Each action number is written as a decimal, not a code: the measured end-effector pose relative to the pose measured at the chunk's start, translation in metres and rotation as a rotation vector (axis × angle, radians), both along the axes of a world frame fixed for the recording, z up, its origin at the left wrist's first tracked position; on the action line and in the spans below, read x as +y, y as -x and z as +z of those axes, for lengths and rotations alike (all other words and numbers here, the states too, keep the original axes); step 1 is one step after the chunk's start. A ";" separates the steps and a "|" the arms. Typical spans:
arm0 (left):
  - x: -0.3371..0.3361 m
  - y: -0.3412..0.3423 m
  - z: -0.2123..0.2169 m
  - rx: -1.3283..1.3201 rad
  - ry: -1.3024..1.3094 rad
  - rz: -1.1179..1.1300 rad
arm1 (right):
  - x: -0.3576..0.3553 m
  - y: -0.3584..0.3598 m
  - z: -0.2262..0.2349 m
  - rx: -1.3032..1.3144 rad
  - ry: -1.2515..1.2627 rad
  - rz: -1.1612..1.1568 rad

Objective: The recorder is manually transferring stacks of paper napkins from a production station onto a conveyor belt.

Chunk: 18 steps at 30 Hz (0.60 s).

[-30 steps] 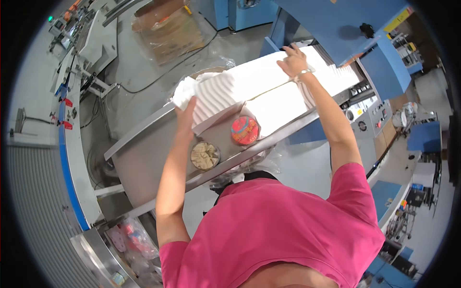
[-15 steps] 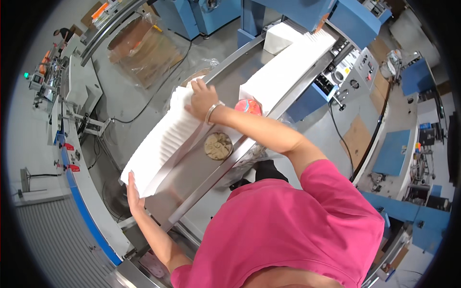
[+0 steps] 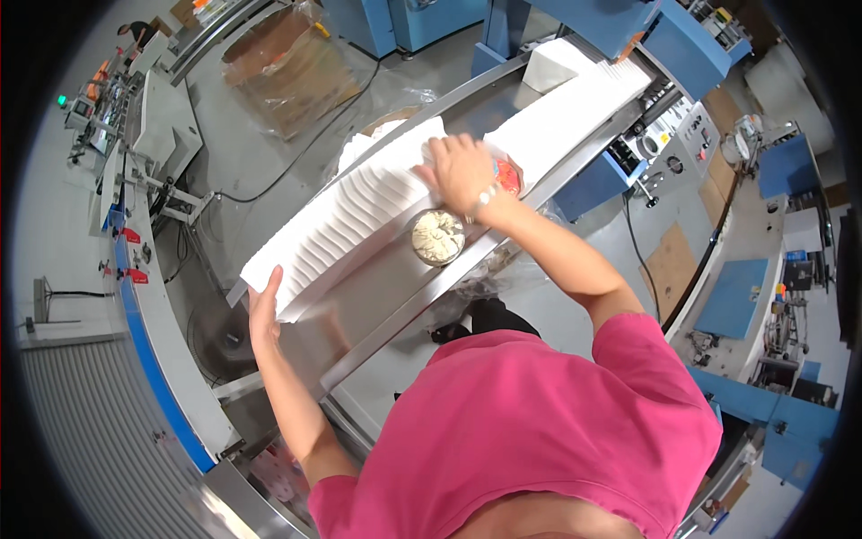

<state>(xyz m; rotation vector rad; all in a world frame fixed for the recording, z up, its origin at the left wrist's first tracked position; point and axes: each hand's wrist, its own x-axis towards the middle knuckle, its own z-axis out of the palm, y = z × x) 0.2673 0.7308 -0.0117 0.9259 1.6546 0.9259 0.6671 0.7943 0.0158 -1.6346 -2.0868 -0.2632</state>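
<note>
A long row of white folded sheets (image 3: 337,229) lies aslant on the metal trough table (image 3: 359,328). My left hand (image 3: 265,310) rests against its near left end, fingers stretched out along the end face. Over at the far right end is my right hand (image 3: 462,175), a bracelet on its wrist, fingers bent and thumb apart, touching or close beside the sheets. Just below that hand sits a round tub with pale crumpled contents (image 3: 437,237). A red round object (image 3: 509,177) shows partly behind the wrist.
Another long white stack (image 3: 575,103) runs up to a blue machine (image 3: 597,22), with a white block (image 3: 552,65) beside it. A plastic-lined carton (image 3: 292,76) stands on the floor beyond the table. A control panel (image 3: 678,148) is at the right.
My right hand has moved right, off the top of the row toward its far end. The row sits straighter, its far end shifted right. My left hand stays at the near end.
</note>
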 end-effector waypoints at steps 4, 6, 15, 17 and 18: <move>-0.001 -0.006 0.008 0.047 0.044 0.015 | -0.083 0.033 -0.007 0.053 0.343 0.009; -0.003 -0.007 0.010 0.047 0.046 0.017 | -0.095 0.036 -0.012 0.050 0.408 -0.008; -0.006 0.013 -0.007 -0.101 -0.027 -0.008 | -0.067 -0.027 0.067 0.438 0.080 0.280; -0.009 0.018 -0.006 -0.114 0.036 0.061 | -0.022 -0.061 0.088 0.493 -0.057 0.169; -0.010 0.015 -0.004 -0.115 0.034 0.086 | 0.009 -0.078 0.087 0.356 -0.092 0.052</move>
